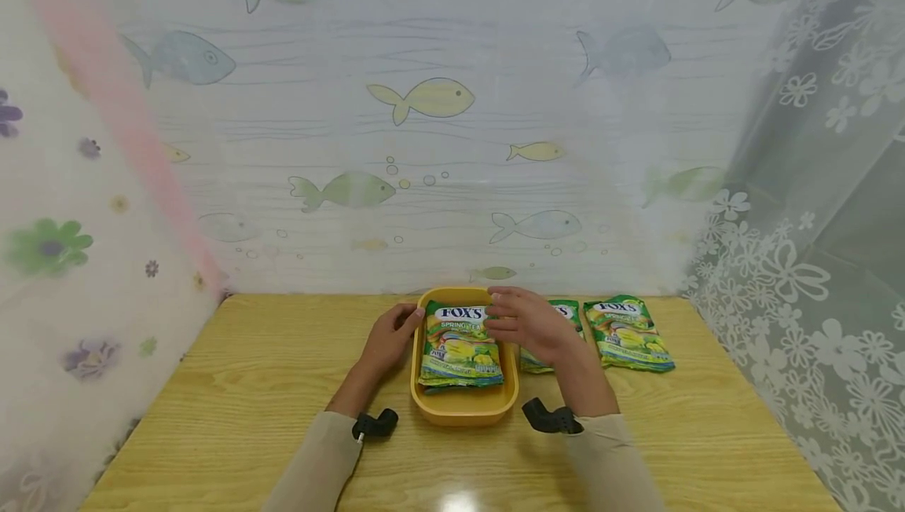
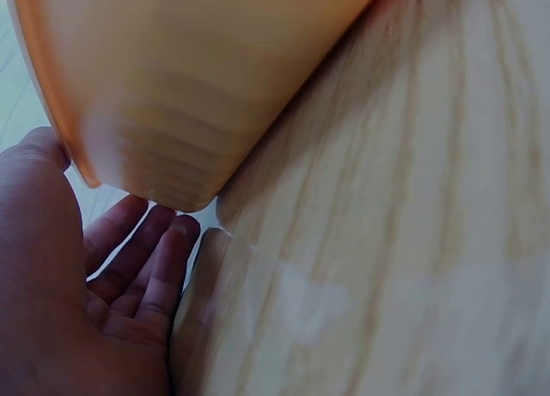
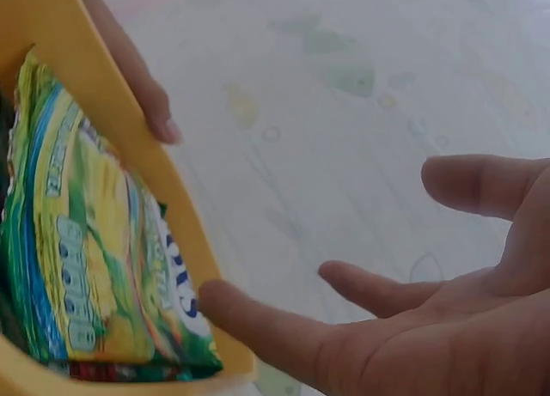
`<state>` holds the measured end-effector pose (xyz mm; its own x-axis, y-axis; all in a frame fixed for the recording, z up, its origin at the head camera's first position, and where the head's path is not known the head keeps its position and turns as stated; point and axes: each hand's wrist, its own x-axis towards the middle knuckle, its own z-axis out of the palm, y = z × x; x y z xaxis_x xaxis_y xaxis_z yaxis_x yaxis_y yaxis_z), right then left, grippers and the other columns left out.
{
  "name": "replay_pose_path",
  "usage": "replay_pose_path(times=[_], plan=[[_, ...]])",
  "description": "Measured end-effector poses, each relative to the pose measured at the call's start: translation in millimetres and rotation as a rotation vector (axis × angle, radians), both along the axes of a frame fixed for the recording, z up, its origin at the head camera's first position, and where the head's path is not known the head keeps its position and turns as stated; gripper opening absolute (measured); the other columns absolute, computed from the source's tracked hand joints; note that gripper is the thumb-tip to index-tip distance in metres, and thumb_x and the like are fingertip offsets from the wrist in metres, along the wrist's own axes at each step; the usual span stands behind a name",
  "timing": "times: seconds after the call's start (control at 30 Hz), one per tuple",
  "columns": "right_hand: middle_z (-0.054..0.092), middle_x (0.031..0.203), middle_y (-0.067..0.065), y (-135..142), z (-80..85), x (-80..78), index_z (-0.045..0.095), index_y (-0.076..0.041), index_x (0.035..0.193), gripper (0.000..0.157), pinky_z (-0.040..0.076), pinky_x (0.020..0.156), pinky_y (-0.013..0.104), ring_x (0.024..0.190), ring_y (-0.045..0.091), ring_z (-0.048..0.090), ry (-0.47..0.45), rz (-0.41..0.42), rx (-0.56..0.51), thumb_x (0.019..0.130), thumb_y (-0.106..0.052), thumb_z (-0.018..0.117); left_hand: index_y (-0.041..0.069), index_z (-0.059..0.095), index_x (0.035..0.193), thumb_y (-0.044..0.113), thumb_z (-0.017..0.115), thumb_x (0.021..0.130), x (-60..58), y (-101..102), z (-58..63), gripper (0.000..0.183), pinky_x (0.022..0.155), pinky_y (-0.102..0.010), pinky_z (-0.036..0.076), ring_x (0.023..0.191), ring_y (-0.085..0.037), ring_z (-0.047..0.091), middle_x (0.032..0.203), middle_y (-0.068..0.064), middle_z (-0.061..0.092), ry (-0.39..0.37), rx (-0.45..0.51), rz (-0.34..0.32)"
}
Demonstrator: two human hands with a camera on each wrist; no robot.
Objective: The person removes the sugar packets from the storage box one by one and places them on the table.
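Tub (image 1: 463,419), yellow and round-cornered, sits on the wooden table (image 1: 233,386) in my head view, near its far edge. Inside it lies a green-and-yellow FOX'S Spring Tea packet (image 1: 459,347), printed face up, its lettering toward the far end. Layered edges show under it, though I cannot count what makes them up.

My left hand (image 1: 387,333) is at the tub's left side, thumb tip at the rim, the other fingers loosely bent and spread along the outside. From the left wrist I see those fingertips close against the outer wall — how firmly they press, I cannot tell.

My right hand (image 1: 529,325) is over the tub's right rim with its fingers extended and spread apart, gripping nothing. One fingertip overlaps the packet's lettered end in the right wrist view; whether it touches, I cannot tell.

To the right of the tub I have a second packet (image 1: 569,311) on the table, partly hidden by my right hand and forearm, and just beside it a third packet (image 1: 629,335), face up and slightly turned. Black wrist mounts (image 1: 551,418) sit by both beige sleeves (image 1: 314,457) — and a fish-printed curtain (image 1: 424,41) hangs behind the table.
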<state>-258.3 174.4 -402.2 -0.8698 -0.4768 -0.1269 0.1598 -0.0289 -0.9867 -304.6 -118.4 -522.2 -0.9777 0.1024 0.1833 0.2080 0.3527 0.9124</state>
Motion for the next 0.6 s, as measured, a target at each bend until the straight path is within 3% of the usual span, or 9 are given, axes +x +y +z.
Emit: replay_pose_path(times=[0.23,0.6], plan=[[0.018,0.166,0.04,-11.5,1.6,0.3,0.021,0.006,0.165,0.064,0.03,0.125,0.06,0.151,0.06,0.027,-0.017,-0.07,0.053,0.114,-0.023,0.047,0.01,0.067,0.141,0.052,0.06,0.107,-0.7,-0.2,-0.6,0.054,0.106,-0.052,0.052,0.12,-0.028,0.066,0.129,-0.009,0.071,0.002,-0.001,0.006],[0.02,0.167,0.038,-14.5,-0.8,-0.7,0.023,0.005,0.164,0.062,0.028,0.126,0.061,0.152,0.061,0.024,-0.001,-0.099,0.153,0.115,-0.024,0.047,0.009,0.066,0.142,0.051,0.06,0.108,-0.3,0.1,-0.4,0.055,0.106,-0.052,0.052,0.12,-0.028,0.066,0.129,-0.01,0.071,0.003,-0.006,0.006]])
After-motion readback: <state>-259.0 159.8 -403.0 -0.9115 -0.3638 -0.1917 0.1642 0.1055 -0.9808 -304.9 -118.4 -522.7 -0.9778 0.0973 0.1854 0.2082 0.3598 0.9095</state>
